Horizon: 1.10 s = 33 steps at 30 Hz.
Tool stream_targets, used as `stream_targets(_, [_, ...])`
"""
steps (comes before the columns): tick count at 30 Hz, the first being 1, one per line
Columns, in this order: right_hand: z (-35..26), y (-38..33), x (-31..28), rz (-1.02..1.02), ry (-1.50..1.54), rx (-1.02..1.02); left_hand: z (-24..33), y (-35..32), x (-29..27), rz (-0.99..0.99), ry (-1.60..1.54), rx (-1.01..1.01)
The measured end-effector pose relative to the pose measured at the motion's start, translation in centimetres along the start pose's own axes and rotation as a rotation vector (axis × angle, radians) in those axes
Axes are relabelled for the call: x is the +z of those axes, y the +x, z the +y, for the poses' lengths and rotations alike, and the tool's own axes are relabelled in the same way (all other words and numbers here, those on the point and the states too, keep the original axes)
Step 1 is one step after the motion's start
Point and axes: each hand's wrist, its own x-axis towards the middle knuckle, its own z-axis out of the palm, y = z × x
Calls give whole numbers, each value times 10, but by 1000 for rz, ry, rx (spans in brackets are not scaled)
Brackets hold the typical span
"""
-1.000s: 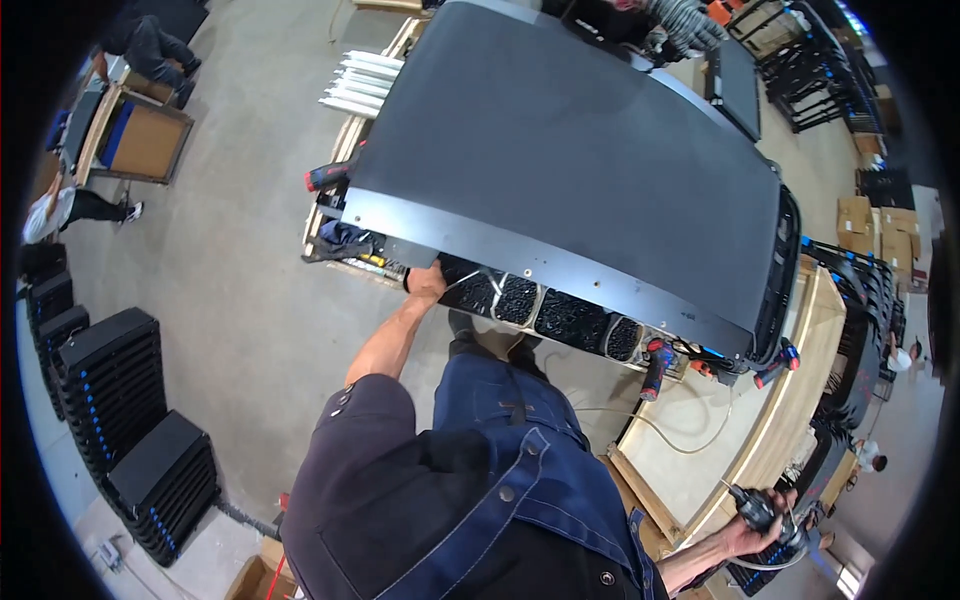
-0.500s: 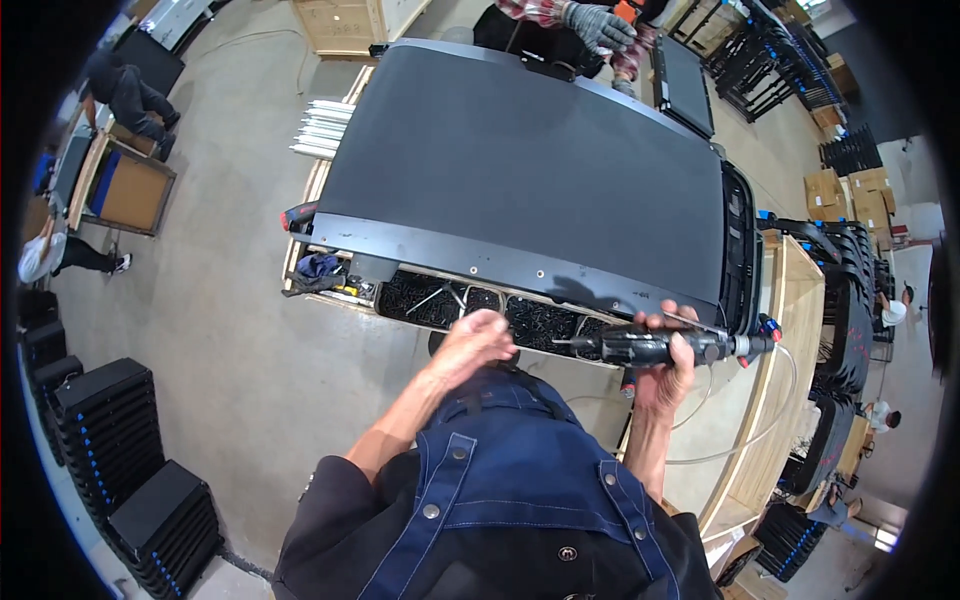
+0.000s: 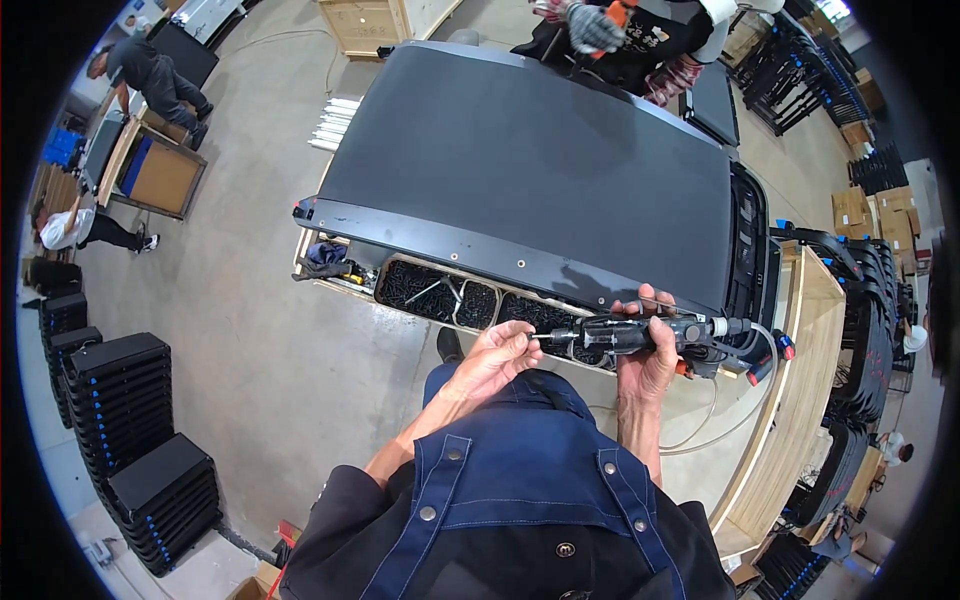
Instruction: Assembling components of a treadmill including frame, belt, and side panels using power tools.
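Note:
My right hand (image 3: 648,372) is wrapped round the body of a black air screwdriver (image 3: 615,335), held level in front of the bench with its bit to the left. A pale hose runs off its right end. My left hand (image 3: 492,362) pinches at the tip of the bit; whatever tiny piece is between the fingertips is too small to name. Just beyond both hands lies a large dark grey panel (image 3: 540,160) with a metal edge strip holding several holes. Below that edge sit trays of small black screws (image 3: 415,290), one with a metal hand tool (image 3: 440,290) in it.
Across the panel a co-worker's gloved hand (image 3: 596,28) grips an orange-and-black tool. A wooden crate (image 3: 775,420) stands at right, with black frames (image 3: 865,310) beyond. Stacked black parts (image 3: 125,410) stand at left. Another person (image 3: 160,85) bends over a wooden box.
My left hand has come to the screwdriver's bit and closed its fingertips there. The screwdriver has shifted slightly left. Across the panel, the co-worker's gloved hand has moved.

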Motion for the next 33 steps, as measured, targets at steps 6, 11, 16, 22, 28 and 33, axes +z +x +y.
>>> stream_targets(6, [0,3,-7,187,-24,31,-2,3,31,186,519,192])
stream_targets(11, [12,4,-11,240,-27,1,2,5,44,245,1162,571])
stream_targets(16, [13,9,13,-56,-276,-113,35,23,29,201,795,26])
stream_targets(22, [21,25,59,-138,-502,-251,39,48,8,87,305,19])
stream_targets(28, [44,49,71,-341,-732,-385,21,90,16,142,-325,-66])
stream_targets(33, [74,67,78,-398,-764,-273,20,84,-8,251,-179,-78])
